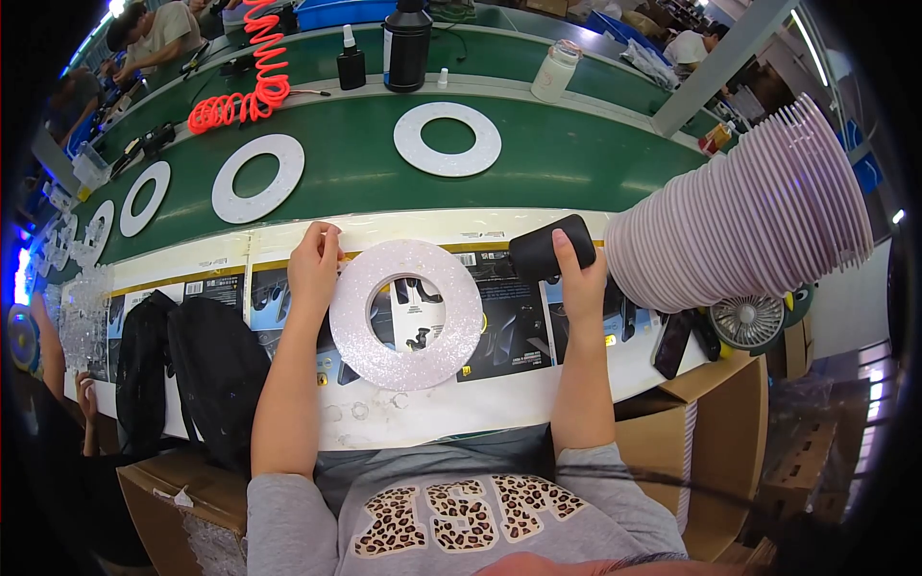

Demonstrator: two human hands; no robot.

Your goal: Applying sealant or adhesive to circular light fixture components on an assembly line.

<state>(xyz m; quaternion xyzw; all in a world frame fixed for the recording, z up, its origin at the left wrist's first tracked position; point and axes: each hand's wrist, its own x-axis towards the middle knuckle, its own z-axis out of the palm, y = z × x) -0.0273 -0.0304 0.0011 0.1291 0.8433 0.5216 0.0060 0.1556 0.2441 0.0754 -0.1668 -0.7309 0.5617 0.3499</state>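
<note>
Below the speckled ring [408, 371], front edge of a white table [499, 413]; open cardboard box [735, 432] lower right of ring. Black bag [216, 370] left of ring, past the left forearm. Ring itself lies flat on dark printed sheets [514, 331], between the forearms. Left hand [315, 257] just beyond ring's upper left edge, grip curled, thumb and fingers close together; can't tell if it pinches anything or touches the ring. Right hand [581, 274] upper right of ring, grip clamped on a black block [535, 257], thumb on top, fingers mostly hidden; block apart from ring. Dark phone [671, 344] and small fan [747, 320] right of ring. Tall leaning ring stack [740, 216] farther right of ring, beyond the right hand. Past ring, green belt [346, 144] with another white ring [408, 140] straight ahead, more at upper left. Farther beyond ring: large black bottle [407, 53], small black bottle [351, 69], jar [557, 75] to the right, red coiled hose [254, 104] to the left. Farthest upper left of ring, a co-worker [168, 36].
</note>
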